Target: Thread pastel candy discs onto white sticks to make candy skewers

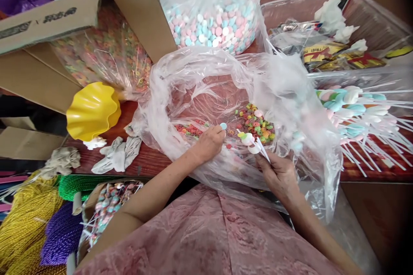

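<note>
Candy disc (223, 126) is pinched in left hand (208, 142) by table's (153, 160) near edge, right hand (280, 172) gripping candy-threaded white sticks (263, 150), count unclear, small rings (254, 126) part-hidden by crumpled plastic bag (161, 75), stick pile (358, 109) rightward, candy bag (216, 25) toward far edge, carton (132, 8) cut off at left.

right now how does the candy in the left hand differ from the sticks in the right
The pale blue candy is a single piece; the white sticks form a small bunch carrying white and yellow-green pieces. The candy looks round, while the sticks are long and thin. The candy is at the fingertips of the left hand; the sticks slant out of the right hand. Both are held over the open plastic bag.
</note>
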`<state>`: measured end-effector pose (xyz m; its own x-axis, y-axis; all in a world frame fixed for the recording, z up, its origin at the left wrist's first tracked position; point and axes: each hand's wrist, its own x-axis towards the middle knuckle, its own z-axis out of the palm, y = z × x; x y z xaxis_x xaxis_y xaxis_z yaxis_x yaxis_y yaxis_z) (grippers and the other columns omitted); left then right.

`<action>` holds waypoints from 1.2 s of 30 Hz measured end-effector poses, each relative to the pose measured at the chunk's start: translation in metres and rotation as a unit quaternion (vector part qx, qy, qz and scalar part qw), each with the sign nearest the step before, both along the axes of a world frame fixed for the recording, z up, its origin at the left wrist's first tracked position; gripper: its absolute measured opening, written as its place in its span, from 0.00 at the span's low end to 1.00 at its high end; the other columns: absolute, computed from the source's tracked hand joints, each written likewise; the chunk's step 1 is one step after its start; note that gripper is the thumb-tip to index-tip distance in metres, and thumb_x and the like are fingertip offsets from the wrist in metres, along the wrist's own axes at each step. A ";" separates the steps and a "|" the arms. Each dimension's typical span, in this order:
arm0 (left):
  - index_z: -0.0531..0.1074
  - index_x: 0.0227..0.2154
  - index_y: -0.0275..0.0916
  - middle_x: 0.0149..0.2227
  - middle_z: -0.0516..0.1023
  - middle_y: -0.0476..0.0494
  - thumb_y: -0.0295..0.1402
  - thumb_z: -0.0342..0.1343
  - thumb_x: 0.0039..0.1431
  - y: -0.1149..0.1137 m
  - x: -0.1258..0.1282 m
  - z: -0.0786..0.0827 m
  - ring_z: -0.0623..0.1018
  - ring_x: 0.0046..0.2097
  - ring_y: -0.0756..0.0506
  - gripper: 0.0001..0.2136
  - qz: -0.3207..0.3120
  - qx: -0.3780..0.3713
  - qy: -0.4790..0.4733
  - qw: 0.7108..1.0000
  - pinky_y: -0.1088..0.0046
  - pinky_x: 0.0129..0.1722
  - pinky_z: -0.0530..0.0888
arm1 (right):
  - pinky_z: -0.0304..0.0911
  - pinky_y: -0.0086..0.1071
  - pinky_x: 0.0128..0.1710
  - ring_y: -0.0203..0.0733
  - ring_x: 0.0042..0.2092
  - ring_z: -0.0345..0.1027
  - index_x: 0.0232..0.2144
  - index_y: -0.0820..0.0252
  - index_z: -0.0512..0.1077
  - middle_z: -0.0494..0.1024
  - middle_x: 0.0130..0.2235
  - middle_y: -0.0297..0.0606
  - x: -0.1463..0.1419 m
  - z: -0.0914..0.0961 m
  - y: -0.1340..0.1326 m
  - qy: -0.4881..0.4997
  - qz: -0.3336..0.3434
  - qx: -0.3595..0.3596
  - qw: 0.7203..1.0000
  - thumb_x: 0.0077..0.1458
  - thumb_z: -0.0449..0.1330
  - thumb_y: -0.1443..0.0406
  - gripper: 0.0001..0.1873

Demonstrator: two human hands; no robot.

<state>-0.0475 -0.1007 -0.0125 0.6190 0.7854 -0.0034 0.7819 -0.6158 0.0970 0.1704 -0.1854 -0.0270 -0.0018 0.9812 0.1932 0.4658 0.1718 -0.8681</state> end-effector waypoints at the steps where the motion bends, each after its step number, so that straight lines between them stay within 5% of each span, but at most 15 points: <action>1: 0.71 0.36 0.33 0.40 0.74 0.36 0.20 0.45 0.61 0.003 0.002 0.000 0.73 0.43 0.42 0.10 0.003 -0.004 0.010 1.000 0.64 0.46 0.73 | 0.56 0.28 0.25 0.32 0.23 0.54 0.22 0.59 0.69 0.61 0.20 0.29 -0.002 0.000 0.001 0.005 -0.004 0.001 1.000 0.62 0.55 0.57 0.19; 7: 0.72 0.40 0.31 0.43 0.74 0.33 0.17 0.44 0.60 0.005 0.006 0.001 0.72 0.47 0.39 0.13 -0.003 0.001 0.054 0.999 0.62 0.46 0.72 | 0.60 0.30 0.25 0.38 0.24 0.62 0.25 0.56 0.73 0.67 0.20 0.32 -0.003 0.001 0.002 0.030 -0.021 -0.030 0.999 0.61 0.54 0.53 0.19; 13: 0.72 0.42 0.29 0.46 0.72 0.30 0.15 0.43 0.58 0.005 0.006 0.001 0.72 0.49 0.38 0.15 0.021 0.008 0.029 0.999 0.60 0.47 0.73 | 0.60 0.28 0.26 0.34 0.23 0.60 0.23 0.58 0.71 0.67 0.20 0.31 -0.001 0.003 -0.002 0.045 0.003 -0.039 0.998 0.62 0.53 0.55 0.19; 18: 0.74 0.40 0.29 0.43 0.75 0.32 0.17 0.46 0.57 0.011 -0.001 0.002 0.74 0.46 0.40 0.14 0.049 -0.033 -0.086 0.995 0.59 0.48 0.73 | 0.61 0.28 0.26 0.34 0.24 0.62 0.41 0.60 0.77 0.70 0.22 0.30 -0.005 0.001 -0.006 0.053 0.035 -0.042 0.997 0.63 0.53 0.57 0.16; 21: 0.76 0.45 0.32 0.40 0.77 0.38 0.27 0.52 0.62 0.010 -0.009 0.007 0.76 0.39 0.46 0.12 0.116 -0.113 -0.328 0.931 0.64 0.43 0.76 | 0.59 0.28 0.25 0.34 0.23 0.60 0.47 0.60 0.77 0.68 0.22 0.29 -0.005 -0.003 -0.010 0.062 0.046 -0.047 0.996 0.64 0.54 0.58 0.18; 26: 0.79 0.44 0.37 0.40 0.81 0.44 0.39 0.65 0.53 -0.007 -0.012 0.020 0.78 0.32 0.51 0.17 0.216 -0.311 -0.649 0.660 0.70 0.36 0.79 | 0.56 0.27 0.22 0.33 0.22 0.55 0.49 0.59 0.77 0.65 0.20 0.28 -0.007 -0.001 -0.013 0.061 0.063 -0.063 0.994 0.64 0.55 0.57 0.19; 28: 0.80 0.42 0.38 0.40 0.82 0.45 0.39 0.69 0.48 -0.012 -0.009 0.023 0.79 0.34 0.50 0.18 0.231 -0.325 -0.697 0.596 0.70 0.38 0.80 | 0.57 0.27 0.22 0.34 0.22 0.57 0.49 0.58 0.78 0.68 0.21 0.29 -0.009 0.003 -0.011 0.040 0.062 -0.059 0.996 0.63 0.54 0.57 0.19; 30: 0.81 0.41 0.39 0.40 0.81 0.45 0.39 0.70 0.47 -0.016 -0.005 0.022 0.79 0.35 0.50 0.18 0.234 -0.315 -0.720 0.573 0.71 0.38 0.80 | 0.60 0.28 0.24 0.35 0.24 0.62 0.49 0.57 0.78 0.73 0.24 0.31 -0.012 0.007 -0.009 0.015 0.054 -0.048 0.997 0.63 0.54 0.58 0.18; 32: 0.81 0.41 0.40 0.41 0.81 0.45 0.40 0.69 0.48 -0.019 -0.003 0.019 0.79 0.38 0.50 0.17 0.224 -0.294 -0.726 0.580 0.71 0.38 0.80 | 0.65 0.29 0.28 0.38 0.28 0.68 0.49 0.58 0.78 0.78 0.29 0.33 -0.014 0.010 -0.008 -0.006 0.044 -0.034 0.998 0.63 0.54 0.58 0.18; 36: 0.81 0.42 0.42 0.42 0.80 0.45 0.36 0.69 0.50 -0.022 -0.002 0.014 0.78 0.43 0.49 0.14 0.179 -0.202 -0.697 0.664 0.73 0.42 0.78 | 0.70 0.32 0.33 0.42 0.33 0.75 0.52 0.60 0.77 0.82 0.32 0.37 -0.016 0.012 -0.012 -0.045 0.024 -0.021 0.998 0.63 0.54 0.61 0.20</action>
